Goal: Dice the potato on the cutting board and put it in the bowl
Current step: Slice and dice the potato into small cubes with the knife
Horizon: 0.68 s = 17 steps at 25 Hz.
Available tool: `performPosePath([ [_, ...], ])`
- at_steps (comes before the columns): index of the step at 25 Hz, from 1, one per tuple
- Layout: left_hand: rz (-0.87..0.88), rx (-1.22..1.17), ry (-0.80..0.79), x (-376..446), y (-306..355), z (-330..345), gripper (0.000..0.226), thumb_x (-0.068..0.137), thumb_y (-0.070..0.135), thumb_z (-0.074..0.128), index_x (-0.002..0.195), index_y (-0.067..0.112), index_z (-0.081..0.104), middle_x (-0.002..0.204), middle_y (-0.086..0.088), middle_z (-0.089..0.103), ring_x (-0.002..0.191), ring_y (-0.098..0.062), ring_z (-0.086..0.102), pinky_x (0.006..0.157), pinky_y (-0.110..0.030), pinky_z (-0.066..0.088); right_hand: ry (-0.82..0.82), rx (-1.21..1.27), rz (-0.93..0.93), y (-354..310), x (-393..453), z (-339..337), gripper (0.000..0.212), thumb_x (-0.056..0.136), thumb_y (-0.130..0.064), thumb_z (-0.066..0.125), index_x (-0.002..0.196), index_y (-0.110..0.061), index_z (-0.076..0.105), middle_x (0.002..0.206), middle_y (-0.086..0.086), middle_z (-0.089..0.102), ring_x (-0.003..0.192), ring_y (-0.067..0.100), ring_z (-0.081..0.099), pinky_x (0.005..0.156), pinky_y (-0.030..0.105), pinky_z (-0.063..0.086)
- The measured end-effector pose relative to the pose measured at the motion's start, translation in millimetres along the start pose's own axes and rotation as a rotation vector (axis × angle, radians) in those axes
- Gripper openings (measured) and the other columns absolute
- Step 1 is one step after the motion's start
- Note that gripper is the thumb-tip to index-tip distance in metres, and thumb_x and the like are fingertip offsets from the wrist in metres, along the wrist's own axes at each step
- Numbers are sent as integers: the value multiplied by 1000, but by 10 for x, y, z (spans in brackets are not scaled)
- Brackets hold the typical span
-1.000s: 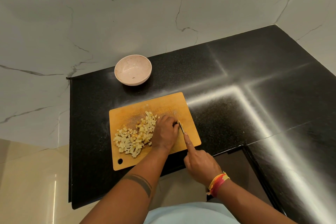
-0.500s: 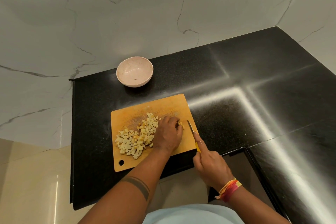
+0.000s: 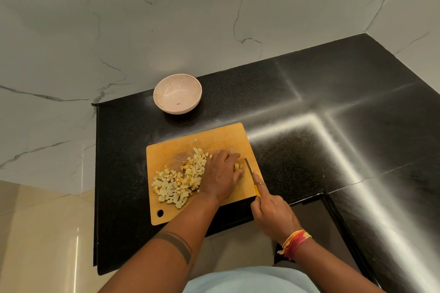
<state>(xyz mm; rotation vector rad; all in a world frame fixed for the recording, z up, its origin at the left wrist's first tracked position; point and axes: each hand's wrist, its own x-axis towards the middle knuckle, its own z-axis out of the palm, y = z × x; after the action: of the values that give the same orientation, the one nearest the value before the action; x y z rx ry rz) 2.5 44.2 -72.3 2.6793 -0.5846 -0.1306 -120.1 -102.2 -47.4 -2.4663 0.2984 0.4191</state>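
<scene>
1. Knife (image 3: pixel 249 167) now sits right of the left hand (image 3: pixel 222 175), clear of the fingers it touched a second ago
2. Left fingers curl over potato (image 3: pixel 181 179) dice, center frame, on board (image 3: pixel 214 135)
3. Right hand (image 3: pixel 273 215) grips knife; bowl (image 3: pixel 177 93) above
</scene>
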Motion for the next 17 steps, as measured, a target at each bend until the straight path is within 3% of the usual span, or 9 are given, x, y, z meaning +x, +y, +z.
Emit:
performPosePath([
  [9, -92, -12, -33, -8, 86, 70, 32, 100, 38, 55, 128, 23, 60, 123, 0, 59, 115, -21, 48, 98, -37, 42, -39, 34, -31, -19, -101, 140, 75, 99, -28, 40, 161, -41, -1, 60, -3, 57, 53, 19, 53, 54, 48, 44],
  [17, -59, -60, -66, 88, 61, 45, 29, 101, 24, 54, 128, 23, 62, 121, 1, 56, 115, -21, 47, 99, -37, 44, 1, 64, -25, -33, -47, 86, 72, 101, -26, 42, 163, -37, 6, 59, -3, 55, 51, 17, 50, 49, 36, 33],
])
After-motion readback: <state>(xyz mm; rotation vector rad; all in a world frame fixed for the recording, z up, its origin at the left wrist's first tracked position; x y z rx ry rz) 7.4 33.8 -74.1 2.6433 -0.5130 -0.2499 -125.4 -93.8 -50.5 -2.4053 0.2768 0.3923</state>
